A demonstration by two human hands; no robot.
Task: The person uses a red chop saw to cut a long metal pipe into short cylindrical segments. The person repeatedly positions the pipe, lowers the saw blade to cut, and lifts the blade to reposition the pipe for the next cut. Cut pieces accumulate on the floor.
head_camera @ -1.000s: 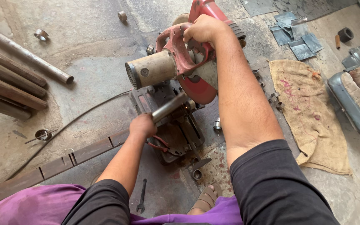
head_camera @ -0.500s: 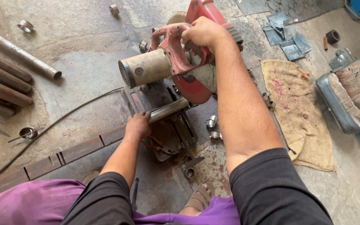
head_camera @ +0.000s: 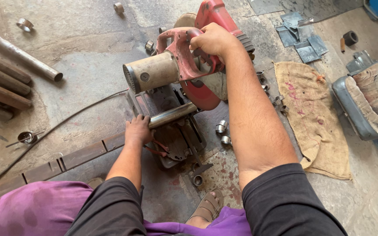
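A: Bare concrete floor point(head_camera: 88, 48), dusty and stained. A red chop saw point(head_camera: 184, 74) sits on it, low, right in front of the person's knees.

B: Hands?

A: Right hand point(head_camera: 213, 41) wraps the saw's handle, fingers fully closed round the grip. Left hand point(head_camera: 138, 131) rests on a steel pipe point(head_camera: 171, 115), fingers curled over its near end, pressing it down. The pipe lies across the saw's base, running under the red blade guard point(head_camera: 200, 94).

B: Risks from here?

A: My judgement: the left hand sits near the blade line, and I can't tell whether the clamp grips the pipe. If it is loose, the round pipe could roll or kick under the blade and drag the fingers in. Bare forearms and a sandalled foot point(head_camera: 206, 207) just beside the base would catch sparks or a dropped piece.

B: Anything in the way?

A: Short cut rings point(head_camera: 222, 131) lie scattered just right of the base, near the foot. The power cord point(head_camera: 66, 120) trails off left across the floor. A slotted flat bar point(head_camera: 66, 159) runs along the floor under the left forearm. Long pipes point(head_camera: 9, 78) are stacked far left, a burlap sack point(head_camera: 316, 118) to the right, sheet-metal scraps point(head_camera: 300, 37) beyond it.
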